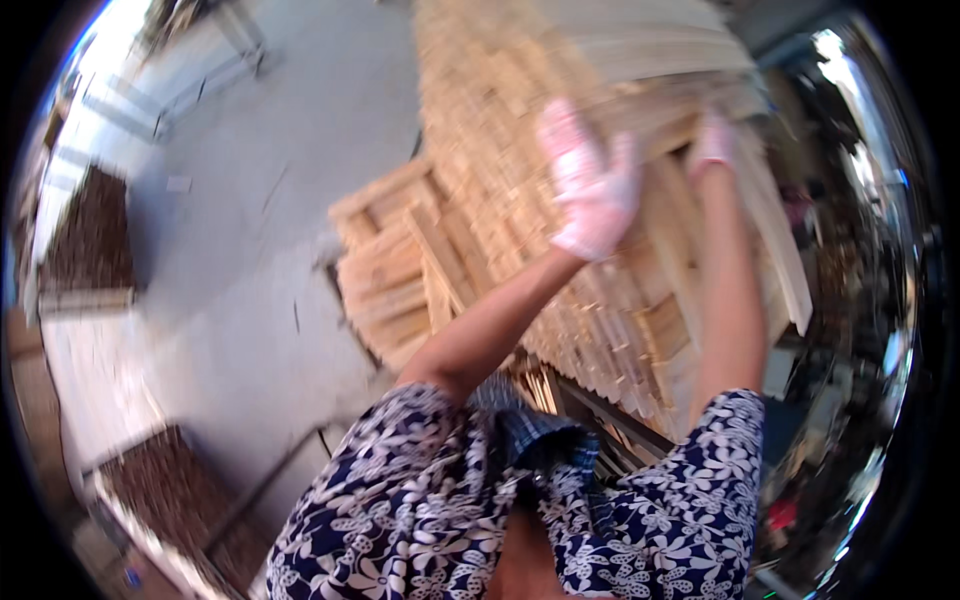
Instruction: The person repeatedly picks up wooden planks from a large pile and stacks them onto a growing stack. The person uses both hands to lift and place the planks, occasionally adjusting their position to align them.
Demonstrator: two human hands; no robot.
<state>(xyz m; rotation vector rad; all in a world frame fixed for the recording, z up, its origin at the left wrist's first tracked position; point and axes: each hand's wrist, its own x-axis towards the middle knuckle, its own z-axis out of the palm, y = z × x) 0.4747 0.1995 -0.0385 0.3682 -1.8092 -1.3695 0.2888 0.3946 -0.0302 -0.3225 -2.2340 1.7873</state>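
My left hand (590, 188), in a white and pink work glove, is spread over a broad stack of narrow wooden strips (490, 130). Its thumb stands apart from the fingers, and no object shows in it. In a matching glove, my right hand (712, 147) reaches farther right, among wider loose boards (672, 215). Its fingertips are beside the end of a wooden board (655, 105) lying across the stack; motion blur hides whether they grip it. A long pale board (775, 235) runs along the right side of my right forearm.
Left of the stack, shorter wood pieces (385, 285) lie piled at a lower level. Pale wide boards (640, 45) cover the far end. Brown bundles (90, 235) stand on the grey floor (235, 190) at left, with another brown stack (165, 490) near the lower left. Blurred clutter fills the right side.
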